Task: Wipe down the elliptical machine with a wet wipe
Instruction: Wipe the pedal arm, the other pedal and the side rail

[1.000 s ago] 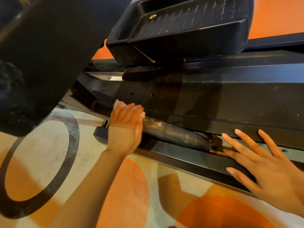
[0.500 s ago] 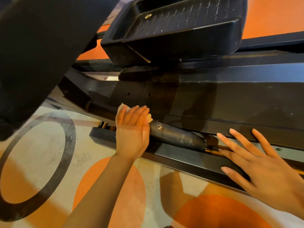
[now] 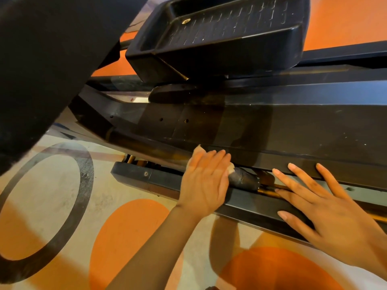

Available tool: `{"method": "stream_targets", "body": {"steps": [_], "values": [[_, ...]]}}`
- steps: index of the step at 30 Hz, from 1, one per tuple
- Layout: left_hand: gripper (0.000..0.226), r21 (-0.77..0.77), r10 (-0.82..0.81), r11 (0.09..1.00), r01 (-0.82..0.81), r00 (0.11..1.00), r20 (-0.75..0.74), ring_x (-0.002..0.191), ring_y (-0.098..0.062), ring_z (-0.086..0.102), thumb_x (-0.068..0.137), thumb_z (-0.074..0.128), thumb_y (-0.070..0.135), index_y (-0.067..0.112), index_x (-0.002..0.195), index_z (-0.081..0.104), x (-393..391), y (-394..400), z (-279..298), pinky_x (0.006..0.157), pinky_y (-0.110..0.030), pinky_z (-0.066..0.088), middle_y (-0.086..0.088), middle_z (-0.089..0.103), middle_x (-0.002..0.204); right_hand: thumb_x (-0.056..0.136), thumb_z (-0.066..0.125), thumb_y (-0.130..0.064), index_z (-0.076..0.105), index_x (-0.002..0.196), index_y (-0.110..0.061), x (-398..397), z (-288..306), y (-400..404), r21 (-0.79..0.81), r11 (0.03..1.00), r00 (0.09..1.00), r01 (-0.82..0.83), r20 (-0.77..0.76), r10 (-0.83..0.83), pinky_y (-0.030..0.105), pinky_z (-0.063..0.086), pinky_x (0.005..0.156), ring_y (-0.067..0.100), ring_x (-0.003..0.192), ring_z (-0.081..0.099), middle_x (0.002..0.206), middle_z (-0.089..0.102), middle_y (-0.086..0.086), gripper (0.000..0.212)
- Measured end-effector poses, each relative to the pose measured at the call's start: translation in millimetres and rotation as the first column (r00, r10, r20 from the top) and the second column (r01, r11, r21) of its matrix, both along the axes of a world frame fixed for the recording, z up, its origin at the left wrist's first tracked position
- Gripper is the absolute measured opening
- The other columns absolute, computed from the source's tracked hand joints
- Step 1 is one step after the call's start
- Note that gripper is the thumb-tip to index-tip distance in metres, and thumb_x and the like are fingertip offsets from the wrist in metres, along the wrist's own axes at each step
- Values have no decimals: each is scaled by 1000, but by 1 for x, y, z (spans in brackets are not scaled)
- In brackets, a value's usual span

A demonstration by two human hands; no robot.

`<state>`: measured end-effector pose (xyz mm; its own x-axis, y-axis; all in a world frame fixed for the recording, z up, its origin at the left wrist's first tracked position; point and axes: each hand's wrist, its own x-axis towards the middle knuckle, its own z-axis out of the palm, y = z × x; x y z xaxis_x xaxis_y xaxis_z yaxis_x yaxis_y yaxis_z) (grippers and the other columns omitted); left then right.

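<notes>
The left hand [image 3: 206, 181] lies flat, fingers straight and together, pressing the wipe [image 3: 231, 170] against the dark roller [image 3: 244, 179] low on the elliptical [image 3: 293, 126]. Only pale edges of the wipe show, at the fingertips and beside the index finger; the rest is hidden under the palm. The right hand [image 3: 326, 208] is spread, fingers apart and straight, braced on the lower rail [image 3: 247, 203] and the beam above it, holding nothing.

The likely trouble is the narrow slot between beam and rail. The wipe is held only by flat pressure, so it could bunch, slip out from under the palm, or snag on the roller's end and stay behind in the gap. Fingers of either hand sit close to that slot; if the pedal [image 3: 219, 32] or beam shifted, they could be pinched. Grease around the brassy shaft [image 3: 270, 190] might smear onto the wipe and then spread across cleaned surfaces.

No brand, label or writing can be read anywhere on the machine or the patterned floor [image 3: 129, 227].
</notes>
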<state>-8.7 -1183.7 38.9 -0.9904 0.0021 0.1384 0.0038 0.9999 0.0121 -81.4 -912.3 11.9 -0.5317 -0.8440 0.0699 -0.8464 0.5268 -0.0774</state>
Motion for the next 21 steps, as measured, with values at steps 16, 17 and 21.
{"method": "stream_targets", "body": {"steps": [16, 17, 21], "values": [[54, 5, -18, 1000, 18, 998, 62, 147, -15, 29, 99, 29, 31, 14, 149, 44, 3, 53, -24, 123, -35, 7, -1, 39, 156, 101, 20, -62, 66, 125, -33, 3, 3, -1, 15, 999, 999, 29, 27, -29, 57, 15, 114, 21, 149, 20, 155, 37, -5, 60], [54, -14, -39, 999, 40, 996, 79, 148, -15, 27, 101, 28, 32, 15, 150, 42, 2, 50, -23, 123, -36, 8, 0, 37, 157, 101, 20, -62, 66, 125, -33, 3, 4, -1, 18, 999, 999, 27, 30, -27, 57, 15, 114, 21, 149, 20, 155, 37, -5, 60], [53, -48, -39, 998, 43, 996, 84, 150, -16, 20, 104, 23, 34, 16, 153, 35, 0, 38, -18, 122, -39, 10, 0, 32, 160, 101, 20, -62, 66, 125, -34, 2, 5, 0, 15, 1000, 999, 18, 31, -18, 56, 15, 114, 21, 150, 20, 155, 36, -6, 59]]}}
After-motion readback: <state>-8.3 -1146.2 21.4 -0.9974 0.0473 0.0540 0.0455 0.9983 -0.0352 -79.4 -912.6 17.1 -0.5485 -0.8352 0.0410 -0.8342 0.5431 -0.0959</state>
